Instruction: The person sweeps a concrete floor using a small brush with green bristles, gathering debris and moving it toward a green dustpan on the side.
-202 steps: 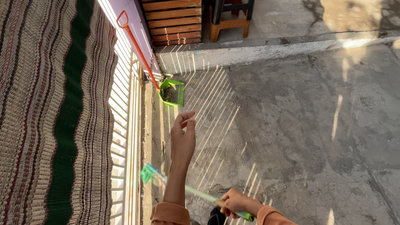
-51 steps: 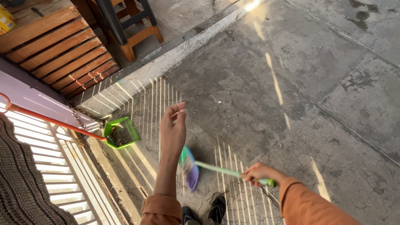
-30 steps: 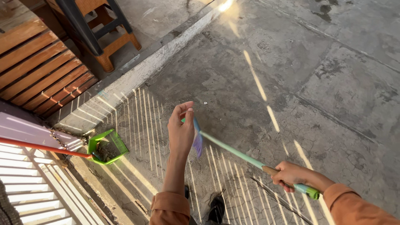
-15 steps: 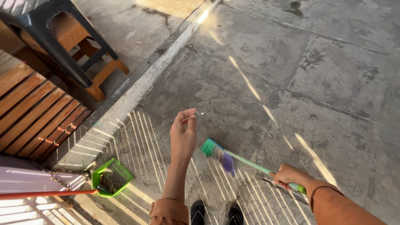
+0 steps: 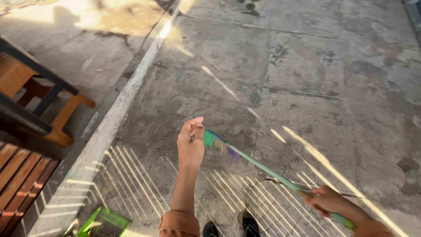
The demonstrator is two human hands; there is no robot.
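Broom head (image 5: 218,144) swung up beside left fingers (image 5: 193,127)

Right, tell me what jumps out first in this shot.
The left hand is raised mid-frame with fingers pinched together, holding nothing visible. Just beside it blurs the green and purple head of a broom, its pale green handle running down to the right hand at the lower right. All this hangs over cracked concrete floor streaked with sunlight.

Cracked, stained concrete floor (image 5: 307,79), striped with thin bars of sunlight. On it: a green dustpan (image 5: 103,221) at the bottom left edge and a wooden stool (image 5: 48,114) beyond a pale raised kerb (image 5: 118,114).
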